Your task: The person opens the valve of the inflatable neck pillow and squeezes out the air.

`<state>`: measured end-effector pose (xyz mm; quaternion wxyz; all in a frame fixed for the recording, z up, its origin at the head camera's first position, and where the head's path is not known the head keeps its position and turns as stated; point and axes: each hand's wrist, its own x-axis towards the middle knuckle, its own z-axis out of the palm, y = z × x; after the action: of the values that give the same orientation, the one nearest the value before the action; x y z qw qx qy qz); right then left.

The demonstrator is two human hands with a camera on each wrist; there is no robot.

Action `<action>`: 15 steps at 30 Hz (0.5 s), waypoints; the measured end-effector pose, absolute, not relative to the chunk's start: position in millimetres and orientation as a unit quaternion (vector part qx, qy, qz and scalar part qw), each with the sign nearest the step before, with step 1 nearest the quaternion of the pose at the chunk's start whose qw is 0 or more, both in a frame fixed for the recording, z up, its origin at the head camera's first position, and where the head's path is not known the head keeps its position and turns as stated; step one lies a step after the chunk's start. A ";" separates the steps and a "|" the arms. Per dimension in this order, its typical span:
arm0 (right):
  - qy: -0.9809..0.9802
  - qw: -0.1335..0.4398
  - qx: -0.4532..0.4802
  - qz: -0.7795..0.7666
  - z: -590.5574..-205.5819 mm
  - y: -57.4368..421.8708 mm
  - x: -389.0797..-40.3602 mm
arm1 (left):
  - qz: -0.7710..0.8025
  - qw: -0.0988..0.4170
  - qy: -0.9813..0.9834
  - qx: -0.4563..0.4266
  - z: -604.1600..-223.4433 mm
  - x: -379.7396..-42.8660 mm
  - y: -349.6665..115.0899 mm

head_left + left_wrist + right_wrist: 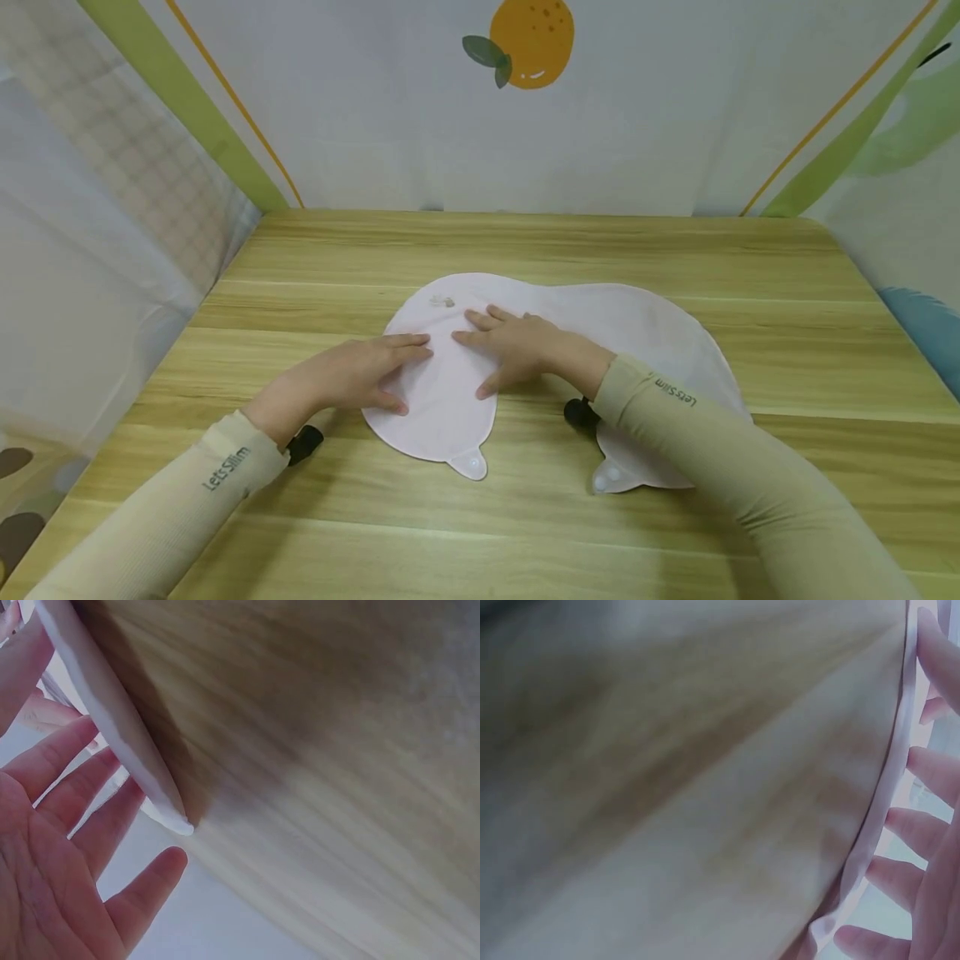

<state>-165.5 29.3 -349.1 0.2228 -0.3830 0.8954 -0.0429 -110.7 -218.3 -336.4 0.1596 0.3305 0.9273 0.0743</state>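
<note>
A pale pink, U-shaped baby bib [600, 321] lies flat on the wooden table, with snap tabs at its two ends. A small printed motif [442, 301] shows near its upper left edge. My left hand [363, 371] rests on the left lobe, fingers extended and spread. Over the inner side of that lobe my right hand [525, 346] lies with spread fingers touching the fabric. Both wrist views show the bib's edge [124, 720] beside extended fingers. The right forearm hides part of the right lobe.
The wood-grain table [480, 550] extends around the bib. Behind it hangs a white curtain [375, 142] with a printed orange. Black wrist devices [303, 444] sit under both wrists. Pale patterned fabric [105, 208] hangs along the left side.
</note>
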 end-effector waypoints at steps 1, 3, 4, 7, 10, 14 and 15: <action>0.895 0.223 -0.383 -0.042 -348.7 29.3 -165.9 | 0.075 0.159 0.927 0.331 -336.3 -111.4 -218.5; 0.895 0.225 -0.382 -0.042 -348.0 29.3 -166.4 | 0.076 0.158 0.926 0.335 -336.4 -112.8 -218.8; 0.895 0.225 -0.382 -0.042 -347.6 29.2 -166.7 | 0.076 0.159 0.925 0.335 -336.4 -113.5 -219.0; 0.895 0.228 -0.380 -0.043 -346.8 28.9 -167.2 | 0.078 0.163 0.925 0.334 -336.9 -115.4 -219.6; 0.896 0.229 -0.379 -0.043 -346.4 28.7 -167.8 | 0.078 0.165 0.925 0.334 -337.3 -116.4 -219.6; 0.895 0.231 -0.378 -0.043 -346.9 29.4 -169.3 | 0.080 0.168 0.925 0.331 -337.5 -116.6 -219.1; 0.896 0.230 -0.378 -0.042 -347.1 29.8 -169.9 | 0.080 0.168 0.926 0.330 -337.6 -116.5 -218.9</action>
<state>-169.9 29.8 -347.1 0.2303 -0.3779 0.8958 -0.0424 -116.5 -218.9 -337.6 0.1680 0.3299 0.9255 0.0795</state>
